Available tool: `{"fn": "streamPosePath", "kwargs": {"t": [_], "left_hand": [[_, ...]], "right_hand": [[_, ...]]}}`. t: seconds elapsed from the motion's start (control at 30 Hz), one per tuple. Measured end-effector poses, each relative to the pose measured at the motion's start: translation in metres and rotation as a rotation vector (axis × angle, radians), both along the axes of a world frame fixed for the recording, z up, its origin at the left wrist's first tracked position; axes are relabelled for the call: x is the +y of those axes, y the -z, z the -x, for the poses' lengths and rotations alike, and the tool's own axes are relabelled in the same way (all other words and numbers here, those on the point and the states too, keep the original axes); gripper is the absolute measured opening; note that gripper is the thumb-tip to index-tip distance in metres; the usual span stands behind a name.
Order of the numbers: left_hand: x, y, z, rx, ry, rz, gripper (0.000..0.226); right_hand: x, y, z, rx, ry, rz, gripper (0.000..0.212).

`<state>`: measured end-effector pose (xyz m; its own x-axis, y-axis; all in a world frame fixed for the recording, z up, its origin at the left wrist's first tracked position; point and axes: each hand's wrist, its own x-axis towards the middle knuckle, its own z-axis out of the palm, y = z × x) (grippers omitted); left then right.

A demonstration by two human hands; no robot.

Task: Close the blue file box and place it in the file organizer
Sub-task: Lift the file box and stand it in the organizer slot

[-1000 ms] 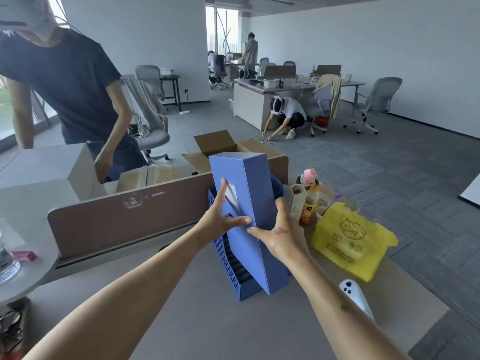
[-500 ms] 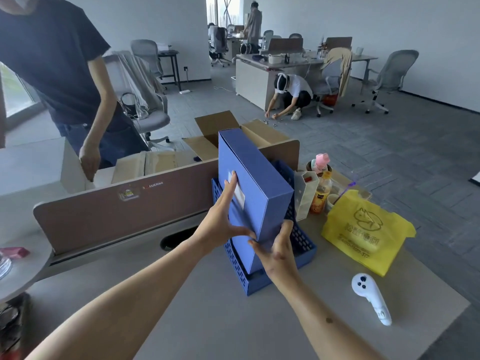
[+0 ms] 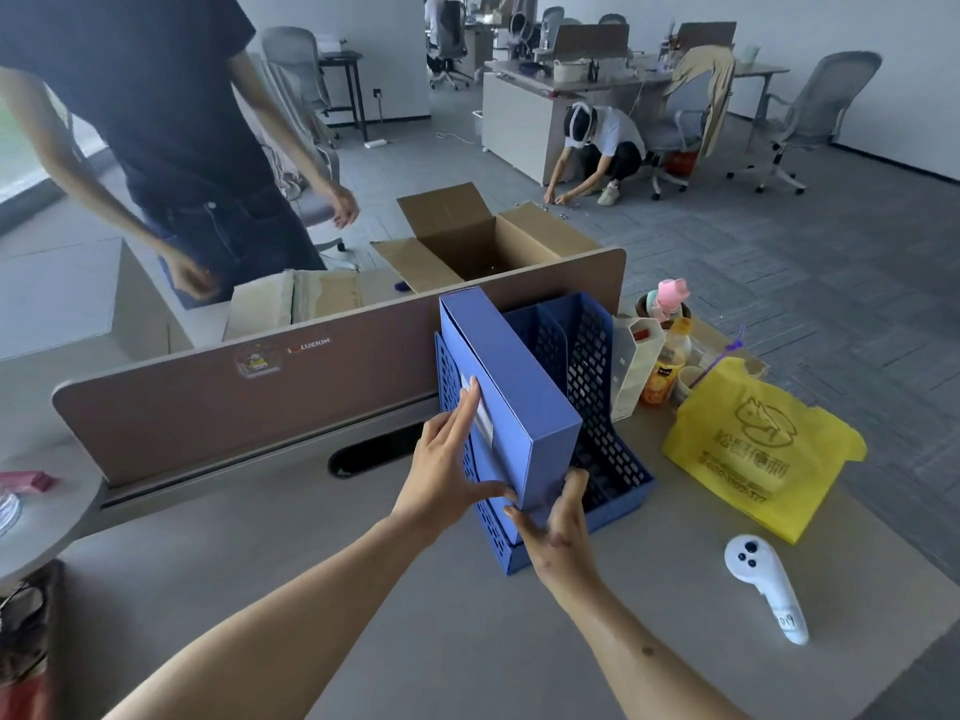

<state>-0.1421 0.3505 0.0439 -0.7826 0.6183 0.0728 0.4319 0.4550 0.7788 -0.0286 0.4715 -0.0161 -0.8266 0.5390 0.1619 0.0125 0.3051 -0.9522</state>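
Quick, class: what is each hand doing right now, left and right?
Left hand: closed on the side of the blue file box, over its white label.
Right hand: closed on the box's lower near corner, above the file organizer.

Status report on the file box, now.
Both hands on file box: left hand on its side, right hand under the near corner. Box closed, tilted, going into organizer left slot. Nothing blocking.

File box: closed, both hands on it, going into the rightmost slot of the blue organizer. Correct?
Not the rightmost. The head view shows the blue file box, closed and held by the left hand and right hand, in the leftmost slot of the blue file organizer; the slots to its right stand empty.
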Motion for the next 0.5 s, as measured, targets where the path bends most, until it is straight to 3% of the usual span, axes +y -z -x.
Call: {"fn": "streamPosePath", "kwargs": {"t": [0.37,0.5], "left_hand": [[0.001,0.007,-0.001,0.073,-0.033,0.053,0.128],[-0.004,0.007,-0.009,0.093,-0.067,0.040,0.121]], "right_hand": [[0.008,0.014,0.009,-0.094,-0.020,0.013,0.053],[0.012,0.003,0.007,-0.172,-0.085,0.033,0.078]]}}
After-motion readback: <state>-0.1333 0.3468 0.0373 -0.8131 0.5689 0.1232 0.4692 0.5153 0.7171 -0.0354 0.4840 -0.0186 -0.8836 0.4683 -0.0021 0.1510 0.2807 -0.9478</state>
